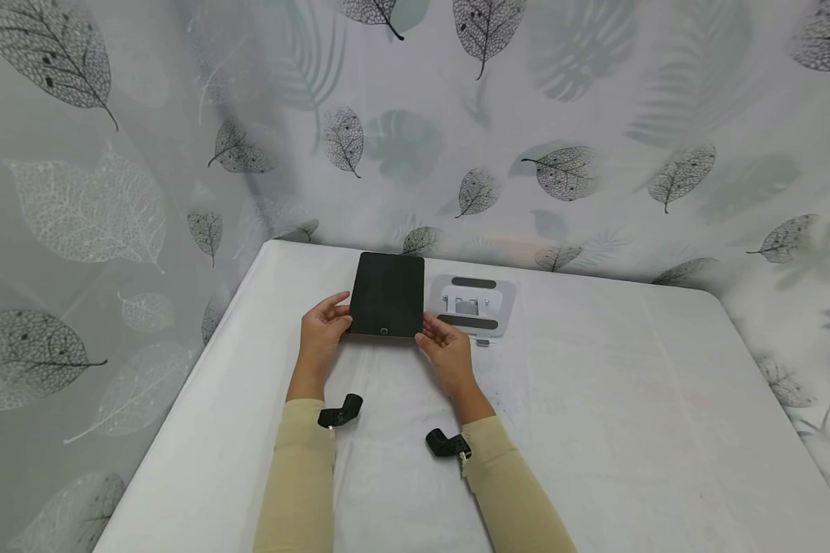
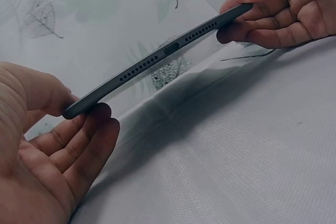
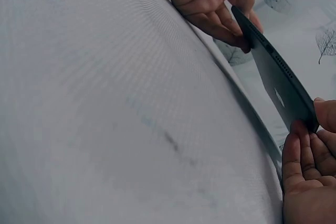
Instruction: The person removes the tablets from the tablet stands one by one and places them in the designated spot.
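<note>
A black tablet (image 1: 387,295) with a round home button is held up above the table by both hands, one at each side near its lower corners. My left hand (image 1: 321,332) pinches the left corner, thumb on top and fingers beneath. On the opposite corner, my right hand (image 1: 449,353) grips in the same way. The left wrist view shows the tablet's lower edge (image 2: 171,49) with its port and speaker holes. A pale logo marks the back of the tablet (image 3: 278,95) in the right wrist view. Just right of the tablet lies a grey-white folding stand (image 1: 505,303) with dark pads.
The table (image 1: 629,399) is covered with a white cloth. Leaf-patterned curtains (image 1: 415,153) hang behind it and along the left side. A small black camera mount sits on each wrist, the left one (image 1: 340,412) and the right one (image 1: 446,443).
</note>
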